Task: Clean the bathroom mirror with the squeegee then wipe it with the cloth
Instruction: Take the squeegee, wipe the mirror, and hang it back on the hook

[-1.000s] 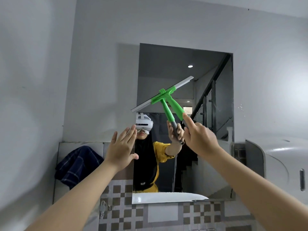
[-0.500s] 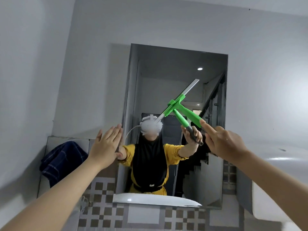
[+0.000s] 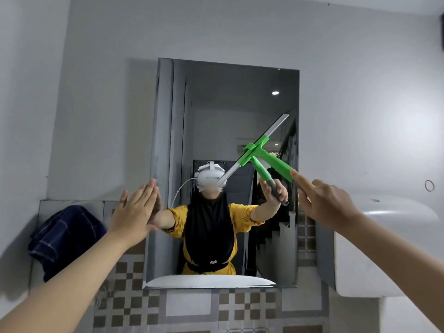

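A rectangular mirror [image 3: 240, 97] hangs on the grey wall. My right hand [image 3: 324, 200] grips the green handle of a squeegee [image 3: 276, 163]. Its grey blade lies slanted against the glass in the right half, from the middle up toward the right edge. My left hand [image 3: 134, 210] is flat and open, fingers together, at the mirror's left edge, holding nothing. A dark blue checked cloth [image 3: 64, 236] hangs over the tiled ledge at the left, apart from both hands.
A white wall-mounted dispenser [image 3: 384, 248] sticks out just right of the mirror. Checked tiles [image 3: 197, 308] cover the wall below. A white basin rim shows only as a reflection at the mirror's bottom.
The view has swung so the mirror sits more to the middle. The squeegee blade has tilted steeper and shifted right on the glass. My left hand stays at the left edge.
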